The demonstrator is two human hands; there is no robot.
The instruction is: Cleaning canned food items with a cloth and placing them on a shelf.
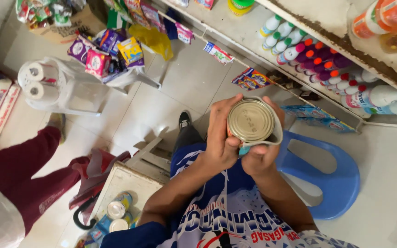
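A round metal can (251,121) with a dull gold lid faces the camera, held up in front of my chest. My left hand (221,133) wraps its left side, thumb pressed near the rim. My right hand (263,154) cups it from below and the right, with a pale cloth or wrapper (276,136) around the can's right edge. A bit of blue label shows under the can. Both hands are closed on the can.
A blue plastic chair (336,183) stands to the right. Shelves with bottles (327,64) run along the upper right. A carton with more cans (118,211) sits lower left. Another person's leg in dark red trousers (24,170) is at the left. Snack packets (102,55) hang ahead.
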